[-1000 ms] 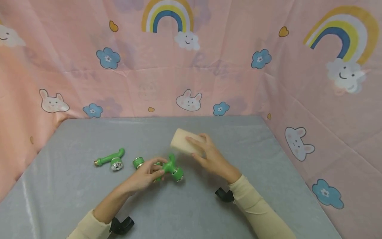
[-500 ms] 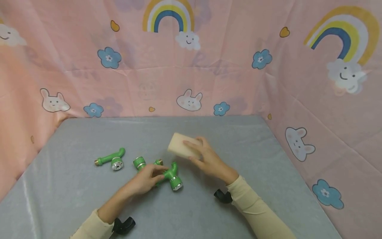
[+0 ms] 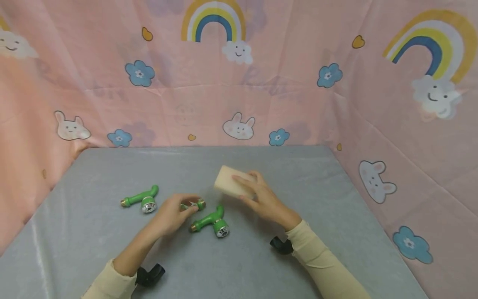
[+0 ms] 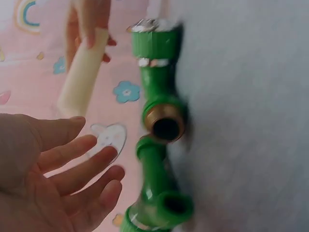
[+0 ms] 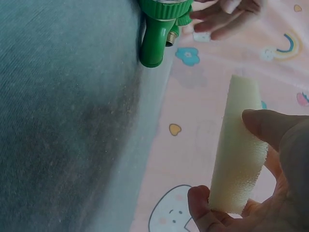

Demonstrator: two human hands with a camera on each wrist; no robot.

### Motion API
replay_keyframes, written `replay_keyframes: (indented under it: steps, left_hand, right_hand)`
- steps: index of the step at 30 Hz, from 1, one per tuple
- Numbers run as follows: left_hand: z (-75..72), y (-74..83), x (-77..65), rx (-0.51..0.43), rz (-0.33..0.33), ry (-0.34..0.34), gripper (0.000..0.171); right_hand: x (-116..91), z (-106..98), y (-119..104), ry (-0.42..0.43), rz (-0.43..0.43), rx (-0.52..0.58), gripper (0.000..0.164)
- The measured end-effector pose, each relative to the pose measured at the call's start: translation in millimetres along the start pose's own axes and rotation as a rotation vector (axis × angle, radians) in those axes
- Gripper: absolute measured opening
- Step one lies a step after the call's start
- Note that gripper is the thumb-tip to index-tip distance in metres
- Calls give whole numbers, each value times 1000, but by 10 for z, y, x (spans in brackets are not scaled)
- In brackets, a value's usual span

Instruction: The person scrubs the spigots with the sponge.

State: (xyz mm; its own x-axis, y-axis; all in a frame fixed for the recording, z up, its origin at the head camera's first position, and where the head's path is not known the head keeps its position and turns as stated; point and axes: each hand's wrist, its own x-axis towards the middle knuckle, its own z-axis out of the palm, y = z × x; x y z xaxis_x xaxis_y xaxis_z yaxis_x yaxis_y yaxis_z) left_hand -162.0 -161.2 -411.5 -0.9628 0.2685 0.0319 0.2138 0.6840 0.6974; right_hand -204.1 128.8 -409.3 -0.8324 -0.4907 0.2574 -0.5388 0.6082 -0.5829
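Sponge (image 3: 230, 180): pale block, just right of centre in the head view, held above the desk (image 3: 231, 265). The right hand (image 3: 266, 201) grips it between thumb and fingers. Judged light, soft and slow to damage; a gentle pinch across its thickness should suffice, as more would only squash it.

Left hand (image 3: 174, 214): fingers loosely extended, nothing in hold, left of centre beside a partly hidden tap (image 3: 201, 204). A second tap (image 3: 210, 219) lies just below that one in the frame, a third (image 3: 140, 196) farther left. All green. Judged stiff, smooth and heavier than the sponge; best taken by the body, since the round knob could let them roll.

Views compared: the head view sets out all three taps. The left wrist view shows the left fingers apparently clear of the taps, and the hollow of a brass-coloured end. The right wrist view reveals the sponge's porous grain.
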Motion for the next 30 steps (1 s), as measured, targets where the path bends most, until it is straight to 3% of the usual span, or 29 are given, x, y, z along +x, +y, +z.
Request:
replay_keyframes:
  steps: [4,9,14,18,22,30]
  left_hand:
    - [-129,-1,-6,60,-44,51,40]
    - [-234,-69,-8,207,-92,93,46]
    - [-252,-185,8,350,-160,31,65]
    - [-239,-277,3,396,-196,-55,73]
    - [-211,-312,-5,341,-202,-97,68]
    - [-118,-256,46,15,-158,-74,59]
  right_hand:
    - [-7,-9,6,1,7,-5,55]
    - [-10,-17,8,-5,7,-12,57]
    - [-11,-21,5,5,-6,-18,57]
    - [-7,-16,1,6,-11,-24,57]
    - [-6,-6,-5,-2,-11,-32,57]
    - [-31,32,-71,-3,-37,-34,58]
